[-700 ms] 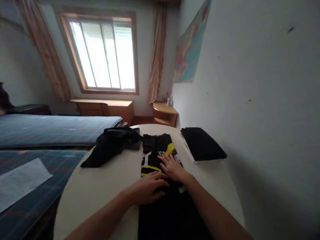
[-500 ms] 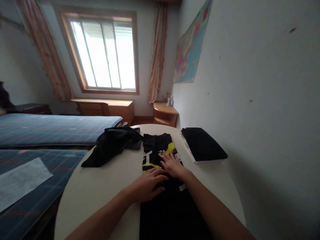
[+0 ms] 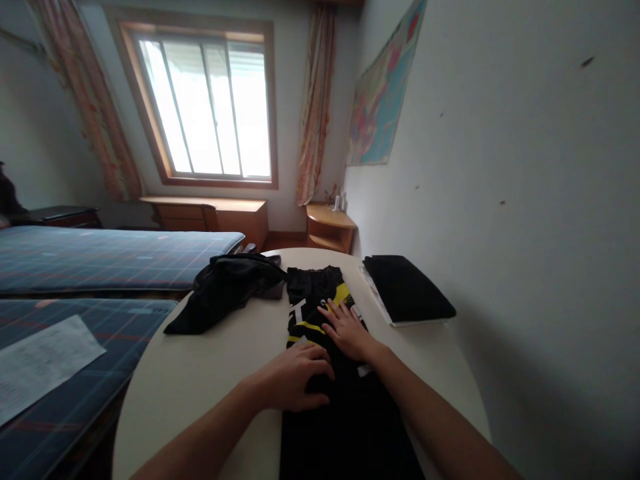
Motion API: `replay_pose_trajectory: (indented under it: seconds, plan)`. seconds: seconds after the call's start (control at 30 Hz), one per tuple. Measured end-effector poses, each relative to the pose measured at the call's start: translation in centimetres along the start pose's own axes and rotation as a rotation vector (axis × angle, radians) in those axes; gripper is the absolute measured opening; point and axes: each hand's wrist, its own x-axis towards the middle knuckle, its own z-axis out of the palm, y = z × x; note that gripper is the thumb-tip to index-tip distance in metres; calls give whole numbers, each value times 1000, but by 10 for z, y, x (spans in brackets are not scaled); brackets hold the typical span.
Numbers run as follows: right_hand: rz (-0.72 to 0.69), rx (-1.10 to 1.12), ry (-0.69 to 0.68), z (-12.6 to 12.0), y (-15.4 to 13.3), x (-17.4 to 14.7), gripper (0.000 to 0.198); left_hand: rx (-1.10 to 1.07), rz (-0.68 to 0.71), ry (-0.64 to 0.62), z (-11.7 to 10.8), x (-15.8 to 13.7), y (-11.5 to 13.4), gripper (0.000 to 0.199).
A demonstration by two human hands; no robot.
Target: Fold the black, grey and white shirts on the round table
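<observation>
A black pair of pants point(image 3: 345, 427) with yellow and white print lies lengthwise on the round table. Its gathered waistband is at the far end, and the near end runs out of view at the bottom. My right hand point(image 3: 349, 332) lies flat on the printed part, fingers spread. Over the left edge of the fabric, my left hand point(image 3: 303, 377) rests with bent fingers, its thumb apart from them. Dark cloth shows between thumb and fingers, with no clear grip on it.
Left of the pants lies a crumpled black garment point(image 3: 225, 293). A folded black cloth point(image 3: 407, 290) sits at the right, over something white. The cream table point(image 3: 210, 393) stands beside the wall point(image 3: 540, 267). Beds with plaid mattresses point(image 3: 115, 257) are at the left, a paper sheet point(image 3: 47, 363) on one.
My left hand has shifted slightly down and its fingers are more bent, uncovering more of the yellow stripe and a pale patch. My right hand stays nearly in place.
</observation>
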Motion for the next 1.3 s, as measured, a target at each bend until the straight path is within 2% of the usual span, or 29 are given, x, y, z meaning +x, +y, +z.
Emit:
replay_pose_trajectory:
  seconds: [0.17, 0.27, 0.4, 0.53, 0.67, 0.83, 0.97, 1.17, 1.3]
  plan:
    - [-119, 67, 61, -1, 2, -45, 59, 16, -10, -117, -2, -6, 19, 25]
    - [-155, 123, 78, -1, 4, -80, 53, -36, 22, -183, -11, -15, 27, 18]
    - [-215, 201, 89, -8, 16, -117, 36, -65, -32, -190, -25, -32, 20, 38]
    - [-232, 287, 65, -24, 37, -141, 38, -84, -128, -162, -34, -51, 5, 51]
    - [-250, 327, -2, -40, 49, -154, 32, -57, -114, -138, -34, -63, -5, 49]
    - [-296, 331, -51, -44, 47, -160, 22, 20, 5, -65, -20, -64, -7, 22]
    - [-306, 348, -24, -40, 47, -160, 17, 22, 57, -23, -12, -61, -1, 22]
    - [-338, 464, -26, -43, 49, -162, 19, -40, 36, -31, -12, -61, 7, 18]
    - [-355, 414, -35, -45, 45, -162, 21, -35, 23, -50, -11, -61, 6, 28]
